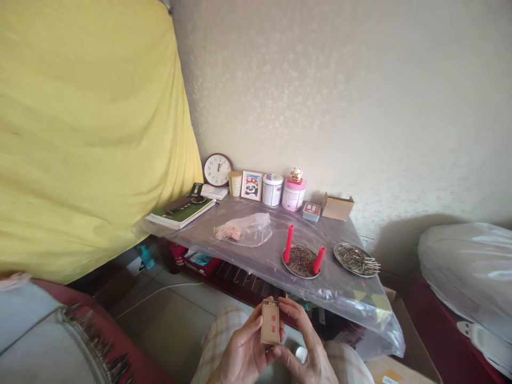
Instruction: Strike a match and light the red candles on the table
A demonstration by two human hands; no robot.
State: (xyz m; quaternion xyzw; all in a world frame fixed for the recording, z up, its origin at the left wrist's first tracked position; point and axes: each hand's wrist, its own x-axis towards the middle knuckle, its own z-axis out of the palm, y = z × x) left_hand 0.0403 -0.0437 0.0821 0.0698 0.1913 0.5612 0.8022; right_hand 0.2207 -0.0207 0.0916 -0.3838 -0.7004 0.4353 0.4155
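Note:
A small brown matchbox (270,321) with red marks is held upright between both hands, low in the view above my lap. My left hand (244,352) grips its left side with fingers curled. My right hand (306,341) pinches its right edge and top corner. Beyond them, on the plastic-covered table (256,250), two red candles (288,243) stand on a round metal plate (301,262), one upright and one leaning.
A second metal plate (356,259) holds spent matches. A clear plastic bag (244,230), books (181,211), a clock (217,169), a framed picture (252,185), tins (272,189) and small boxes (338,206) line the table. Yellow cloth (88,133) hangs left.

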